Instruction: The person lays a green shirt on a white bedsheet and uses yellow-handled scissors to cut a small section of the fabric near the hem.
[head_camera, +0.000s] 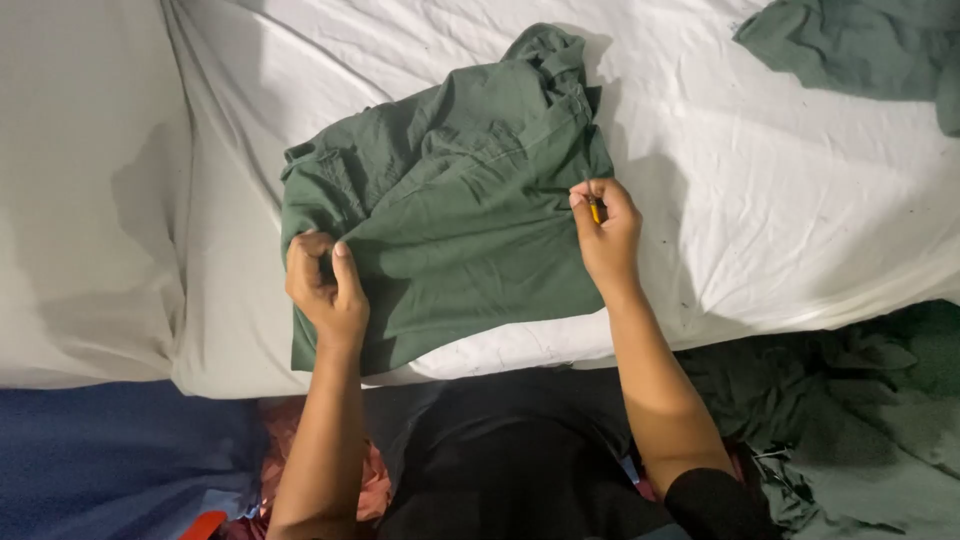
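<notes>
My left hand (325, 285) pinches the green garment (450, 210) at its edge. My right hand (605, 230) fingers clamp a small yellow tool (594, 210), perhaps a thread cutter. Next calls for steady trimming.

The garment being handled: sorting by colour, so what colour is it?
Plain dark green garment, head view.

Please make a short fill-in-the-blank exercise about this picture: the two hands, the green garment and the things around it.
1. The left hand pinches the edge of a garment whose colour is ______.
2. The right hand holds a small yellow tool at the garment's ______ edge.
3. The garment lies on a sheet whose colour is ______.
4. More green cloth lies in the upper ______ corner of the picture.

Missing words: green; right; white; right
</notes>
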